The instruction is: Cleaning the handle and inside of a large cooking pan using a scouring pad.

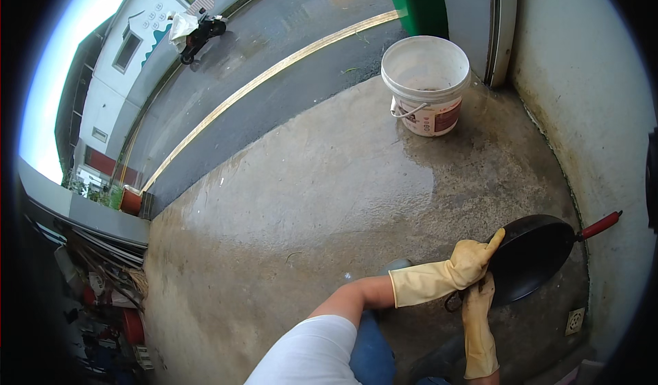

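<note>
A black wok (534,261) with a red handle (600,225) is tilted at the lower right, its dark inside facing up. My left hand (472,262), in a yellow rubber glove, grips the near-left edge, one digit lying over the rim. Just below it, my right hand (479,297), in a matching glove with dark smudges, touches the same edge; its fingers are mostly hidden. A thin dark loop (452,302) shows beside the right hand. The red handle points away from both hands, towards the wall.
An open white plastic bucket (426,123) with a wire handle stands on wet concrete (308,195). A wall (591,102) runs along the right, near a floor drain (574,322). Stored clutter (103,292) lies at left; a scooter (198,35) stands across the road.
</note>
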`<state>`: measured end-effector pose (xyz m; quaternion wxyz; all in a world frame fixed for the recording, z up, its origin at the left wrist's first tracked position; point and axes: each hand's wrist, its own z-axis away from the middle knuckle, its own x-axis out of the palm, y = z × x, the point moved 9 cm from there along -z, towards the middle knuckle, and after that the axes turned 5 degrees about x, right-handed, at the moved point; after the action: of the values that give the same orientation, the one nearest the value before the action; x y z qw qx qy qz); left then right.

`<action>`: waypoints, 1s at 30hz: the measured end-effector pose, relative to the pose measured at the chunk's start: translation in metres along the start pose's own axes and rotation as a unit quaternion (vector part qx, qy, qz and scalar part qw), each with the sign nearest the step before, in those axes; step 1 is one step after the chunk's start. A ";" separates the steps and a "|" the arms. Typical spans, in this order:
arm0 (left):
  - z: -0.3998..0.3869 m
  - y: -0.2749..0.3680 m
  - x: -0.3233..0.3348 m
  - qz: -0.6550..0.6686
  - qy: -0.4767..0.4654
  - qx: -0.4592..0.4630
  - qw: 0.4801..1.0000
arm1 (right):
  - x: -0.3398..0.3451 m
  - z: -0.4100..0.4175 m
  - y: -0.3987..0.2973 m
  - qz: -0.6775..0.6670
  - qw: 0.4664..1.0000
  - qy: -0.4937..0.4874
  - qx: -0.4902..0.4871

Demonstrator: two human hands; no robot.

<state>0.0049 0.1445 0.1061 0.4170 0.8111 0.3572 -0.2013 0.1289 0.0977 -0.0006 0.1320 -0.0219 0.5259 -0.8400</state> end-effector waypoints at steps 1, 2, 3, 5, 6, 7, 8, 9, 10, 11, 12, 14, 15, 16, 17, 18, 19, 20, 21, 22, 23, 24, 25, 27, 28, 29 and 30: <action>-0.001 -0.001 0.001 0.004 0.004 0.008 1.000 | -0.001 0.001 -0.014 0.035 0.997 0.028 -0.064; -0.001 -0.001 0.001 0.008 0.007 0.016 1.000 | -0.004 -0.002 0.015 0.156 0.986 0.024 -0.060; -0.002 -0.005 0.003 0.009 0.008 0.014 1.000 | -0.021 -0.012 0.046 0.159 0.985 0.023 -0.059; -0.007 -0.005 -0.005 0.002 0.008 0.028 1.000 | -0.042 -0.030 0.091 0.408 0.900 -0.007 -0.151; -0.007 -0.004 -0.006 0.003 0.009 0.024 1.000 | -0.075 -0.046 0.131 0.145 0.989 0.015 0.020; -0.006 -0.004 -0.005 -0.003 -0.001 0.025 1.000 | -0.071 -0.044 0.118 0.147 0.989 0.009 0.023; -0.004 -0.006 -0.006 -0.013 -0.012 0.027 0.999 | -0.052 -0.037 0.088 0.153 0.983 -0.004 0.096; -0.003 -0.007 -0.002 -0.013 -0.012 0.023 1.000 | -0.035 -0.024 0.073 0.160 0.972 -0.008 0.170; -0.007 -0.006 0.008 -0.004 -0.014 0.033 0.999 | -0.019 -0.018 0.050 -0.008 0.998 0.057 0.033; -0.004 -0.007 0.008 -0.007 -0.016 0.035 0.999 | -0.014 -0.019 0.048 -0.007 0.998 0.050 0.036; -0.004 -0.007 0.004 -0.009 -0.016 0.029 0.999 | -0.005 -0.018 0.037 -0.019 1.000 -0.006 0.008; -0.006 -0.003 -0.004 0.001 -0.020 0.037 0.999 | -0.005 -0.014 0.046 -0.029 0.997 -0.066 -0.017; -0.008 -0.004 -0.004 0.006 -0.019 0.040 0.999 | -0.022 -0.019 0.073 0.117 0.992 -0.042 -0.006; -0.007 -0.005 -0.005 0.007 -0.020 0.044 0.999 | -0.029 -0.020 0.083 0.261 0.965 -0.022 0.007; -0.007 -0.006 -0.006 0.008 -0.022 0.048 0.999 | -0.031 -0.024 0.089 0.262 0.965 -0.021 0.008; -0.005 -0.005 -0.003 0.013 -0.024 0.045 0.999 | -0.037 -0.025 0.093 0.288 0.956 -0.005 0.049; -0.006 -0.003 -0.002 0.003 -0.028 0.051 0.998 | -0.037 -0.028 0.086 0.313 0.946 0.009 0.088; -0.008 -0.002 0.000 -0.007 -0.033 0.058 0.998 | -0.026 -0.027 0.073 0.315 0.945 0.007 0.090; -0.007 -0.006 0.003 -0.007 -0.035 0.054 0.998 | 0.001 -0.017 0.036 0.152 0.987 0.001 0.043; -0.007 -0.011 0.002 -0.009 -0.025 0.047 0.999 | 0.012 -0.008 0.013 -0.014 1.000 -0.003 -0.005; -0.005 -0.011 0.000 -0.008 -0.015 0.039 0.999 | 0.010 -0.002 0.020 -0.011 1.000 -0.003 0.001; -0.004 -0.011 -0.001 -0.004 -0.017 0.036 0.999 | 0.003 -0.002 0.032 0.120 0.992 0.024 0.003; -0.003 -0.012 -0.006 0.000 -0.020 0.039 0.999 | -0.003 -0.007 0.047 0.247 0.968 0.050 0.003; -0.005 -0.014 -0.011 -0.001 -0.021 0.042 0.999 | -0.037 -0.036 0.116 0.284 0.959 0.003 -0.006; -0.008 -0.010 -0.009 0.002 -0.015 0.055 0.998 | -0.065 -0.054 0.153 0.275 0.961 0.021 -0.028; -0.009 -0.006 -0.008 0.001 -0.008 0.065 0.998 | -0.077 -0.063 0.169 0.265 0.962 0.033 -0.051; 0.000 -0.013 -0.008 -0.018 -0.013 0.050 0.999 | -0.054 -0.052 0.132 0.275 0.960 0.020 0.048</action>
<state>-0.0100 0.1466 0.1040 0.3768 0.8216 0.3563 -0.2367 0.1978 0.1016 -0.1355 0.3482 0.1463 0.4734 -0.7957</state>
